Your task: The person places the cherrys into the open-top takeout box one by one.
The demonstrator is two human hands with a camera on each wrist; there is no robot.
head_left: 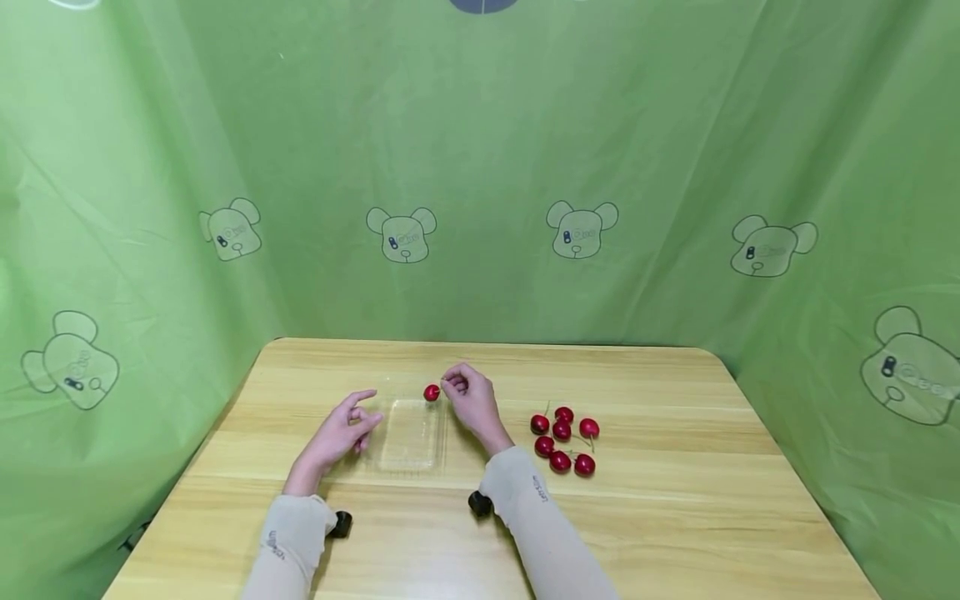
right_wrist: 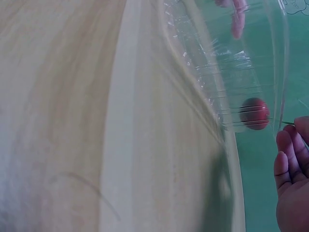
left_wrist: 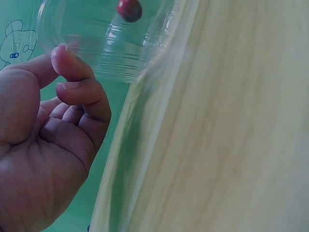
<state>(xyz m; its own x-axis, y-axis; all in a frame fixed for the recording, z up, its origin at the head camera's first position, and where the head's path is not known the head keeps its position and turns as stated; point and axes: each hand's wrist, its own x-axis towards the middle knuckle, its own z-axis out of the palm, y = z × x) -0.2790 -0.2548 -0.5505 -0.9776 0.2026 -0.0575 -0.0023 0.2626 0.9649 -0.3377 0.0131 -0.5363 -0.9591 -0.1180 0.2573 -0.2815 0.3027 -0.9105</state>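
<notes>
Between its fingertips my right hand (head_left: 471, 400) pinches the thin stem of a red cherry (head_left: 431, 392). The cherry hangs at the far right part of a clear plastic container (head_left: 408, 468), and in the right wrist view it shows through the container's ridged side wall. To the container's left is my left hand (head_left: 347, 431), with index finger and thumb apart and the other fingers loosely bent. Seen from the left wrist, its fingertips (left_wrist: 62, 50) overlap the container's near wall. Nothing shows in that hand's grasp.
Several red cherries (head_left: 562, 430) with stems lie in a loose group on the wooden table (head_left: 675, 500), right of my right forearm. A green curtain (head_left: 480, 283) with bear-like heads hangs behind the table and along both sides.
</notes>
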